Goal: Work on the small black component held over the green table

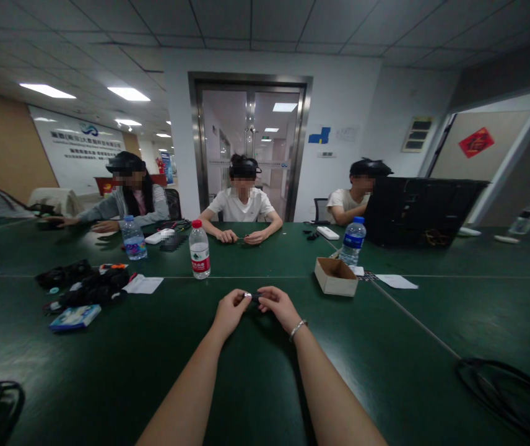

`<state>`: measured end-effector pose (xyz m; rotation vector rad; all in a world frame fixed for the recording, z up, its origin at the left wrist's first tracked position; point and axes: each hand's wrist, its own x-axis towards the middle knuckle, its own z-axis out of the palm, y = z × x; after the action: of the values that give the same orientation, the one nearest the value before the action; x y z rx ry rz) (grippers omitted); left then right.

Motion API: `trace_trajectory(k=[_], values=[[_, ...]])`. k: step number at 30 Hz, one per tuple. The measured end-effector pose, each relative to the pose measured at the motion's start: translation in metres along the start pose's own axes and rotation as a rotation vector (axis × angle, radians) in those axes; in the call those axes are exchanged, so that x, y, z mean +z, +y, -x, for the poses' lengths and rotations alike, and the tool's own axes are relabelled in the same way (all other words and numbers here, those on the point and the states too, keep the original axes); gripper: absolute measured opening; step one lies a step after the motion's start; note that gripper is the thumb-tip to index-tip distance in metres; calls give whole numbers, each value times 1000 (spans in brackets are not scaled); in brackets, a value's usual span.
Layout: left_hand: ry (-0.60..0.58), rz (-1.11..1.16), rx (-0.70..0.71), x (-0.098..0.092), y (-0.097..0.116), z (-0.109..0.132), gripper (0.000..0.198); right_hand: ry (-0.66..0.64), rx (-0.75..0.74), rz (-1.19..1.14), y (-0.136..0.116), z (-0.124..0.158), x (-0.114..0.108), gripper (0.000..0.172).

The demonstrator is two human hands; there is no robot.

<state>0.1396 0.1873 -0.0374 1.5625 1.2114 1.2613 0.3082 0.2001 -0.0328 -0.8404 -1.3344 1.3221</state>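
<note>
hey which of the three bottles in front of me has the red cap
The middle bottle, the one with red on its label; the left bottle and right bottle both have blue caps.

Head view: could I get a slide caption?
Left hand and right hand pinching a small dark object over a green table.

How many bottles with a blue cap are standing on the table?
2. One blue-capped bottle stands left of the red-capped bottle, the other just behind the open box. More may be hidden behind the large black equipment.
</note>
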Motion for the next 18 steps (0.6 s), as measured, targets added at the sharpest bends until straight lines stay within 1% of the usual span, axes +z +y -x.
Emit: trace_trajectory(k=[3, 6, 9, 10, 14, 16, 18], values=[[-10, -21, -3, 0, 0, 1, 36, -3, 3, -3, -1, 0, 0, 32], [1, 27, 12, -1, 4, 2, 34, 4, -1, 5, -1, 0, 0, 33], [-14, 105, 63, -2, 9, 3, 42, 3, -4, 8, -1, 0, 0, 34], [-30, 118, 83, -3, 11, 4, 43, 2, -4, 9, -1, 0, 0, 34], [-65, 107, 128, -5, 15, 4, 26, 1, -6, 9, -2, 1, 0, 33], [-54, 93, 111, -5, 14, 4, 26, -2, -7, 12, -2, 1, 0, 33], [-35, 81, 67, -4, 13, 3, 30, -6, -6, 18, -3, 1, 0, 32]])
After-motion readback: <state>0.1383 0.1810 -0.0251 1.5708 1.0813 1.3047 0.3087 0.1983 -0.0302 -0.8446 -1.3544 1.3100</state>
